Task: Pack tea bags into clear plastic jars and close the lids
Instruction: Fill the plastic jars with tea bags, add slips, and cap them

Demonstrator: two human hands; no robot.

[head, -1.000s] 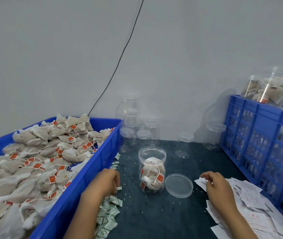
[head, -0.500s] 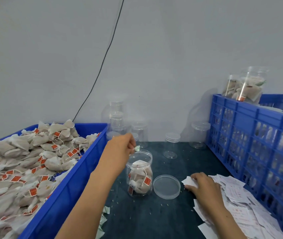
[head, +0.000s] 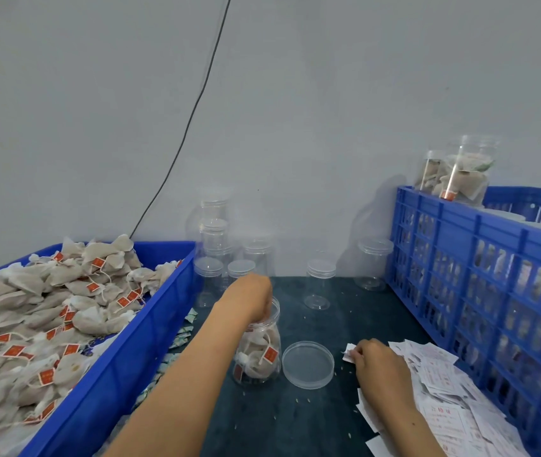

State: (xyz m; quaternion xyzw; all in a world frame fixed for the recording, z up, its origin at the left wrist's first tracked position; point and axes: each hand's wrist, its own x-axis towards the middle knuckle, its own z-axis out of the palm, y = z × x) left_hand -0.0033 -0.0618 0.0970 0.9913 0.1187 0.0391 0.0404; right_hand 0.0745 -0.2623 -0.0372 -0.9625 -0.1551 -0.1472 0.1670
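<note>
At centre worktop, my left hand [head: 252,298] has fingers dipped into the open jar [head: 257,352], grip hidden; right hand [head: 379,366] pinches a paper slip [head: 348,352] at four o'clock; jar light, slick, best held round its waist.

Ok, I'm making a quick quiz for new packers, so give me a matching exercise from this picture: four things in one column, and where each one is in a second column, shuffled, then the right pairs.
Things:
1. loose lid
2. left hand
3. right hand
4. blue tray

Places:
A. on the pile of paper slips, pinching one
B. flat on the dark mat, just right of the open jar
C. at the mouth of the open jar
D. at the left, heaped with tea bags

Pairs: 1-B, 2-C, 3-A, 4-D
</note>
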